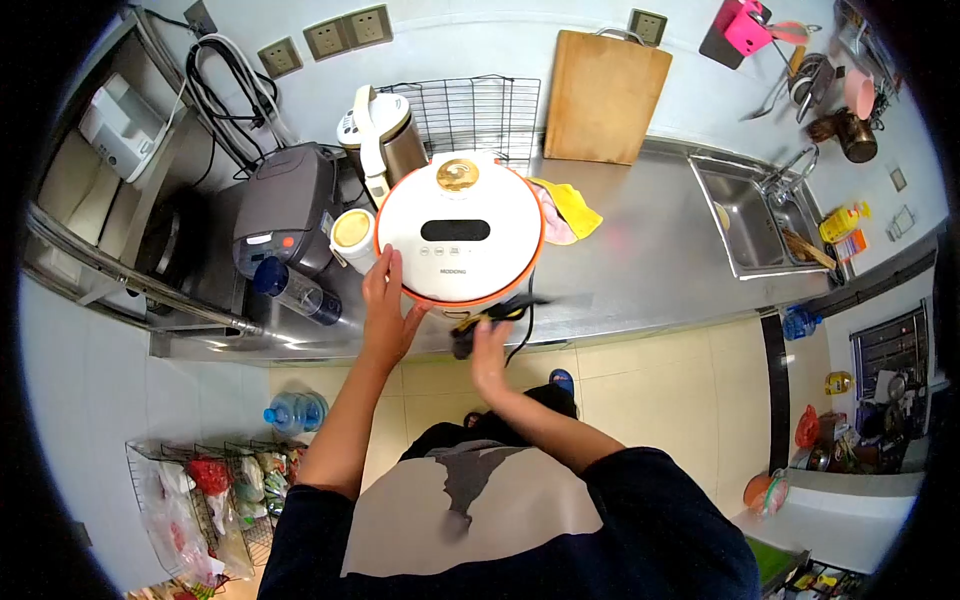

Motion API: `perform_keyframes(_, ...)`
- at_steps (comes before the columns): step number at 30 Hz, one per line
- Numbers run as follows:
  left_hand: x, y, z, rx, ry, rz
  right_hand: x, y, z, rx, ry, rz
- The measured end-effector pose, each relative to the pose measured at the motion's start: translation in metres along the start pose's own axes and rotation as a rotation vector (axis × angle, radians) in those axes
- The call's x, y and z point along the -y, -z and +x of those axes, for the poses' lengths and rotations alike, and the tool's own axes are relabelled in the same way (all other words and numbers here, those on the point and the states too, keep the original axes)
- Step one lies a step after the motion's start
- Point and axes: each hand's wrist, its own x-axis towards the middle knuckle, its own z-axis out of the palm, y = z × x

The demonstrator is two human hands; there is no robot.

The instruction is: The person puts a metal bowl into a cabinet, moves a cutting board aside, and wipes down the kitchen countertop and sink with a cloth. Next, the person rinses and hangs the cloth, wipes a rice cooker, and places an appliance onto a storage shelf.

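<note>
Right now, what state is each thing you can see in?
White cooker: closed, display dark
Left hand: open, touching white cooker
Black cord: in the right hand's grip, blurred
Wooden board: upright against the wall
Blue-capped bottle: closed
Gray cooker: closed
Yellow cloth: crumpled

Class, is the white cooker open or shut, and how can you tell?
The white cooker is shut: its round top covers it, with no raised lid or gap showing.

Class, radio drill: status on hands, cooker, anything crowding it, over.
Left hand open against white cooker; right hand at dark cord, blurred. Cooker closed. White container close on its left, yellow cloth on its right.
</note>
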Motion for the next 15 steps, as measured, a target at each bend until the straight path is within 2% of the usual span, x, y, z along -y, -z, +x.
perform_keyframes(1,0.001,0.001,-0.001,0.025,0.021,-0.001,-0.014,0.003,0.001,-0.008,-0.001,0.0)
perform_keyframes(3,0.0,0.001,0.0,0.046,0.037,-0.002,-0.038,0.009,0.013,0.264,-0.141,0.001)
perform_keyframes(4,-0.001,0.002,0.001,0.038,0.028,-0.012,-0.037,0.012,0.022,0.154,-0.005,-0.119)
perform_keyframes(6,-0.001,0.004,-0.001,0.032,0.022,-0.021,-0.027,0.028,0.04,0.175,-0.169,-0.058)
perform_keyframes(8,0.001,0.002,-0.001,0.022,0.024,-0.027,-0.019,0.048,0.056,0.103,-0.151,0.245)
perform_keyframes(10,-0.001,0.002,0.0,0.013,0.026,-0.017,0.0,0.065,0.075,0.086,-0.07,0.301)
perform_keyframes(12,-0.003,0.001,0.0,0.004,0.032,-0.002,0.028,0.069,0.082,0.174,-0.097,0.391)
perform_keyframes(14,-0.002,-0.004,-0.001,0.006,0.071,-0.022,0.029,0.052,0.077,0.121,-0.116,0.189)
perform_keyframes(15,-0.001,-0.005,-0.001,-0.01,0.079,-0.017,0.029,0.052,0.072,0.174,-0.183,0.186)
